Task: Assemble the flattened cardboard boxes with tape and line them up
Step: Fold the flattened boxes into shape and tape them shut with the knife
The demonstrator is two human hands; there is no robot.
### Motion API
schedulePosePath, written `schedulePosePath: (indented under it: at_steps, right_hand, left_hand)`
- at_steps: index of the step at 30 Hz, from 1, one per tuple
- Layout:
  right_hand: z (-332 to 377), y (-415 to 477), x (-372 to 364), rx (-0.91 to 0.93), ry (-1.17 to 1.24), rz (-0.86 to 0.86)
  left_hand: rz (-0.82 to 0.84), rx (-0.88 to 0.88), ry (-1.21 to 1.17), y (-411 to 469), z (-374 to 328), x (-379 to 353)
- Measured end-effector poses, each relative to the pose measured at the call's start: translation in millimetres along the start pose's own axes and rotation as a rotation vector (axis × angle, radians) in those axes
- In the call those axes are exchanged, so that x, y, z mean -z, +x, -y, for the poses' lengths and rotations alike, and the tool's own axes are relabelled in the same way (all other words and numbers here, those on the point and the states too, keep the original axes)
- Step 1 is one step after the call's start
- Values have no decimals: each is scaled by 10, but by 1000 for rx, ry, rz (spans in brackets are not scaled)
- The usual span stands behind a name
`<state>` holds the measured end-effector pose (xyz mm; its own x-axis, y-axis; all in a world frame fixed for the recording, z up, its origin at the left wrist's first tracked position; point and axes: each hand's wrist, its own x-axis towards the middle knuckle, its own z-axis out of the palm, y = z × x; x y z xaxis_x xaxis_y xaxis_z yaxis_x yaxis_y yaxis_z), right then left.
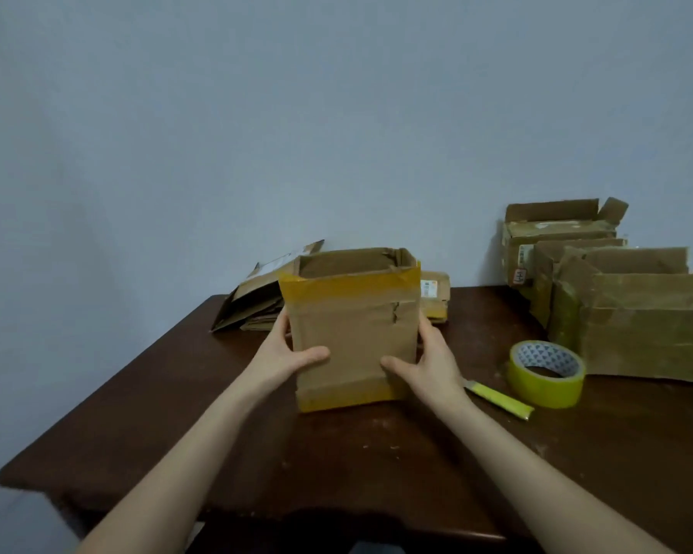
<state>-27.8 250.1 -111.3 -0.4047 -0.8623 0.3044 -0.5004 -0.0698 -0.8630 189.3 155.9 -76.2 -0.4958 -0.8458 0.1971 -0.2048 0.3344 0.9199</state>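
Note:
An upright brown cardboard box (353,325) with yellow tape bands at its top rim and bottom edge stands on the dark wooden table (257,453), its top open. My left hand (287,353) grips its left side, thumb across the front face. My right hand (425,357) grips the right side the same way. A roll of yellow tape (545,373) lies flat to the right of the box. Behind the box on the left lies a pile of flattened cardboard boxes (257,297).
A yellow utility knife (497,399) lies between my right wrist and the tape roll. Several assembled taped boxes (633,325) stand in a row at the right, running back to the wall. Another flat taped carton (435,293) sits behind the held box.

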Motion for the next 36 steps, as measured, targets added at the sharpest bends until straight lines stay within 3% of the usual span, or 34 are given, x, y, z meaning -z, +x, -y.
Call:
schedulePosePath:
  at_steps: [7,11,17,23,30,36]
  right_hand:
    - [231,9,89,157,-14,39]
    - [341,109,168,167,-6,182]
    - [396,176,238,154,-31,241]
    - [386,221,203,66,162,111]
    - [531,384,169,129,-41,291]
    - [504,387,131,174,-132,381]
  left_hand:
    - [-236,-161,-70,-237,57,60]
    - [-245,-150,-40,-203,-35,-11]
    - [-256,-91,-160,-74,-150,-57]
    - [-380,-146,-126,0,-240,-74]
    - [-236,-183,164,88,-175,130]
    - [-168,-165,192,63,-75,252]
